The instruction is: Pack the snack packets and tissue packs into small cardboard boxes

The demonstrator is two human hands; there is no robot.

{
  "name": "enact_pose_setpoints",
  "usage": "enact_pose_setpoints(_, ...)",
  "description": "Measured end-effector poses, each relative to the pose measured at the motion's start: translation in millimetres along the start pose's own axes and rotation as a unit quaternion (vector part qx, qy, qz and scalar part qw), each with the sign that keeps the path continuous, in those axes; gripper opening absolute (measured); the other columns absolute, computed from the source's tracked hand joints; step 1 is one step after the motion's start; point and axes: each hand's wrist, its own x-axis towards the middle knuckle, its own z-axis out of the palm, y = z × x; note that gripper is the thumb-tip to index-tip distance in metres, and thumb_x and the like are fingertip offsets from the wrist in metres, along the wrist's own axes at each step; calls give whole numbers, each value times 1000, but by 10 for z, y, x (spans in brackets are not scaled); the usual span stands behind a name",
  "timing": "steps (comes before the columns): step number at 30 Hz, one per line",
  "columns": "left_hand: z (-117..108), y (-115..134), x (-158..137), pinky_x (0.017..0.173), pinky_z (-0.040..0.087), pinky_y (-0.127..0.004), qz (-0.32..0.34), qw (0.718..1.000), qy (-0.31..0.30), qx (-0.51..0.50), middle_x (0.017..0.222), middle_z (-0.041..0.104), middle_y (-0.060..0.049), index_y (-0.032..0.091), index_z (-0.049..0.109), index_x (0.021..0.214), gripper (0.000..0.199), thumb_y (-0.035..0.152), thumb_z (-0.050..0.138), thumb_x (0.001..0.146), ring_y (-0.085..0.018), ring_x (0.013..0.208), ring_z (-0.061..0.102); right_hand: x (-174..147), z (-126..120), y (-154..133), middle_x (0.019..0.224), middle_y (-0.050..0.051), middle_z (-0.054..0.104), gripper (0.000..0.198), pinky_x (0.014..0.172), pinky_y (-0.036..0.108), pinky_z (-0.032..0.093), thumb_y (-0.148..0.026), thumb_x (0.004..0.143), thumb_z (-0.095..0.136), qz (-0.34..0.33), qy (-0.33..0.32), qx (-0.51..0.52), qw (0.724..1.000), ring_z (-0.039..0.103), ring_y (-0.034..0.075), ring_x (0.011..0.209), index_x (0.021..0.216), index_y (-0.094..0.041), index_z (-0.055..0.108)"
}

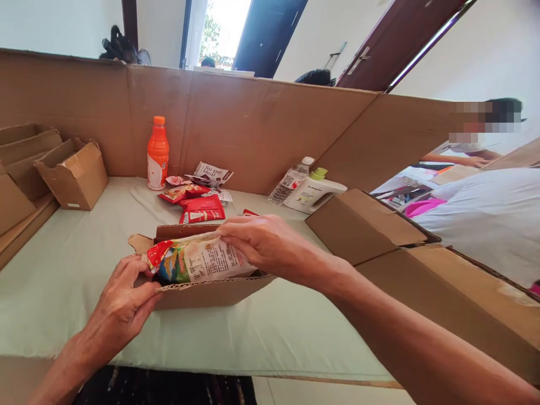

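Observation:
An open, narrow cardboard box point(202, 297) stands on the table in front of me. Inside its opening lies a printed plastic food bag point(205, 259), mostly whitish, with a red, blue and green left end. My right hand point(257, 239) pinches the upper right end of the bag, fingers curled over it. At the box's left end, my left hand point(126, 289) is closed round the corner, its fingertips close to the bag's red edge. Whether those fingertips also grip the bag is hard to see. The bag's underside is hidden in the box.
Behind the box lie red snack packets point(205, 209) and a Super Meal packet point(213, 173), near an orange bottle point(157, 154). A clear water bottle point(289, 183) and a white jug point(314, 193) stand rear right. Cardboard boxes point(82, 177) flank both sides. A person point(472, 152) works beyond the right partition.

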Motion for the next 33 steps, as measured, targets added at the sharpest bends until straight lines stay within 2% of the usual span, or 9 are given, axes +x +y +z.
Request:
enact_pose_setpoints(3,-52,-47,-8,89,56,-34,7,1000,-5,-13,102,58,-7,20,71,93,18,9,58,95,-22,107,57,-129,12,87,84,3,74,33,66,26,45,-21,99,43,4,58,68,996,63,15,72,87,-23,73)
enact_pose_setpoints(5,-57,-78,-16,88,56,-33,6,1000,0,-18,103,58,-7,21,70,94,18,8,58,94,-22,107,57,-167,64,127,90,5,76,34,71,27,48,-22,101,41,11,51,86,995,66,17,78,90,-22,74)
enact_pose_setpoints(10,3,-104,-56,86,55,-33,-6,999,22,-31,102,59,-6,22,69,95,19,6,58,93,-22,108,59,-97,307,180,99,4,80,28,80,28,52,-12,91,52,15,-123,104,987,72,19,89,99,-22,77)
enact_pose_setpoints(15,-4,-118,-71,91,54,-34,2,1000,4,-24,108,59,-7,20,69,97,19,4,58,93,-23,115,58,-85,311,108,85,4,79,33,70,25,49,-8,88,50,39,-121,87,988,70,17,77,94,-23,78)
enact_pose_setpoints(19,-45,-121,-31,89,53,-31,8,1000,-14,-12,109,56,-8,18,67,98,18,4,56,94,-22,113,56,-69,231,32,77,5,76,29,61,25,40,-6,86,51,56,-221,36,973,66,16,68,82,-19,76)
enact_pose_setpoints(22,-97,-51,9,89,50,-30,10,1000,-24,-8,106,55,-6,17,64,96,16,3,57,94,-20,108,56,-39,179,5,82,6,77,31,65,26,40,-7,90,49,63,-228,35,971,68,17,73,86,-19,77)
enact_pose_setpoints(26,-172,88,-8,92,45,-30,9,999,-52,-1,101,55,-4,17,59,91,16,1,57,94,-18,104,54,18,168,-32,86,8,78,31,67,28,41,-9,93,48,59,-297,32,953,70,19,78,88,-18,77)
enact_pose_setpoints(30,-212,138,-115,91,45,-32,-6,998,-57,10,100,55,-4,17,59,92,16,2,57,93,-18,102,54,36,213,-40,93,7,80,27,73,29,45,-12,93,52,26,-286,50,956,72,22,86,94,-18,78)
enact_pose_setpoints(33,-213,129,-204,94,47,-35,-5,999,-45,25,110,57,-7,19,62,98,17,3,59,93,-20,109,56,-44,215,3,103,7,80,24,79,32,50,-16,92,58,10,-231,85,969,73,24,94,105,-19,78)
